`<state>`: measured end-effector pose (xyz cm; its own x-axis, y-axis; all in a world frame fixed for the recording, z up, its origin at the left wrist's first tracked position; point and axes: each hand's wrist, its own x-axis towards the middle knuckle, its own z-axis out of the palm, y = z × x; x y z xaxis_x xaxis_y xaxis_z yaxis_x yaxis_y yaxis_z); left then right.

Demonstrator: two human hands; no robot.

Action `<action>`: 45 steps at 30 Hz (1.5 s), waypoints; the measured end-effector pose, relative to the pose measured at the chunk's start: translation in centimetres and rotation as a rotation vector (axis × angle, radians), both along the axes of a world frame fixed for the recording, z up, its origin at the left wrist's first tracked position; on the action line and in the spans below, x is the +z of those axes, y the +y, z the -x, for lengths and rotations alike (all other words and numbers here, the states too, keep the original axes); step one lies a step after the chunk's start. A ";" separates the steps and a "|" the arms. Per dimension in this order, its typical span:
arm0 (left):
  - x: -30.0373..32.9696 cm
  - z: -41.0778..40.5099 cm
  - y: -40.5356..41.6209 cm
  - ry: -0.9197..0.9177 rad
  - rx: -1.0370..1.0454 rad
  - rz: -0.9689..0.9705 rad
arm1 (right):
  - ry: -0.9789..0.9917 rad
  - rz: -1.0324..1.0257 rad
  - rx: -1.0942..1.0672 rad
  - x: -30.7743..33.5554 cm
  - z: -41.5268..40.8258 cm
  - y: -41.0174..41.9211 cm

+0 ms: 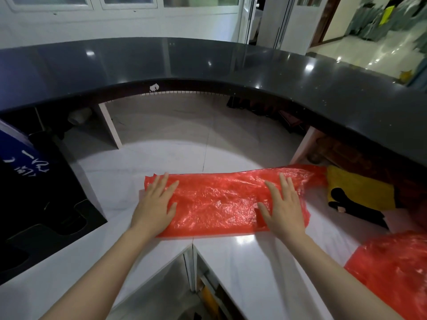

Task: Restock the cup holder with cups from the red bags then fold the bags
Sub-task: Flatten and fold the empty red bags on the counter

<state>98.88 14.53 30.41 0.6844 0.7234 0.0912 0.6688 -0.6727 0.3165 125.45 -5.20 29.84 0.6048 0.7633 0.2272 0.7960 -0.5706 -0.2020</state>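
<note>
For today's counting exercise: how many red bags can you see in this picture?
2. One red bag lies flat on the white counter under both hands; a second red bag sits at the right edge, partly cut off.

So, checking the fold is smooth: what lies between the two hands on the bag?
Head view: only crinkled red bag lies between the left hand and right hand, both pressing it flat.
</note>
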 end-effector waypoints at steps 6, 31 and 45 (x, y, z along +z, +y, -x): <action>-0.8 -3.2 2.9 0.289 -0.173 -0.087 | 0.051 0.114 0.032 -1.3 -1.8 2.6; -1.7 -0.5 4.2 0.011 -0.084 0.157 | 0.047 0.137 -0.059 -1.0 -0.9 0.0; -1.0 0.9 3.5 -0.145 0.020 0.252 | -0.034 0.323 0.224 0.2 -0.1 5.8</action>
<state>98.02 18.03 29.37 0.6627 0.7489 0.0024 0.6168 -0.5476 0.5654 125.57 0.63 30.05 0.4112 0.9111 -0.0290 0.9113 -0.4117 -0.0118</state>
